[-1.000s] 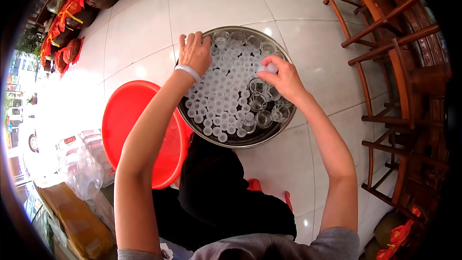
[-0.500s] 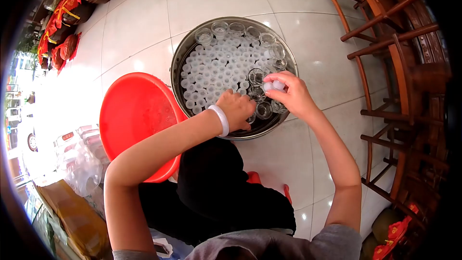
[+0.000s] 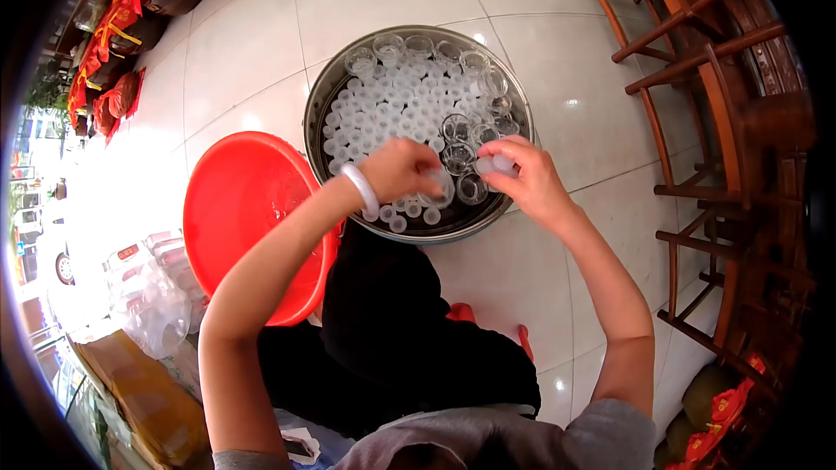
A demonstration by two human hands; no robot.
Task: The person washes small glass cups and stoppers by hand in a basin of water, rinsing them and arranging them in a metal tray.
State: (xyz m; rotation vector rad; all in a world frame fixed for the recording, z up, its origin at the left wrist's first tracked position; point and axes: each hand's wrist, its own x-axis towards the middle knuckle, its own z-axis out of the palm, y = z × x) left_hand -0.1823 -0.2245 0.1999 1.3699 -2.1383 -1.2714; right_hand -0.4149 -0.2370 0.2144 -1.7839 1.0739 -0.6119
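Observation:
A round metal pan (image 3: 315, 96) holds many small translucent white plastic stoppers (image 3: 374, 113) standing close together. Clear glass cups (image 3: 459, 157) line its far rim and fill part of its right side. Over the pan's near middle, my left hand (image 3: 396, 176) is closed on a clear glass cup (image 3: 442, 191), somewhat blurred by motion. My right hand (image 3: 529, 181), above the right rim, pinches a few white stoppers (image 3: 495, 165) between thumb and fingers. Below my left hand, several loose stoppers (image 3: 409, 211) stand at the pan's near edge.
A red plastic basin (image 3: 231, 209) stands against the pan's left side. Wooden chairs (image 3: 697, 78) are on the right. Dark jars with red cloth (image 3: 131, 30) line the far left. A cardboard box (image 3: 139, 392) and a clear plastic bag (image 3: 152, 309) sit at lower left.
My left hand has risen and moved slightly away from me and left, bringing a glass cup up from the near right of the pan. My right hand stays nearly in place with its stoppers.

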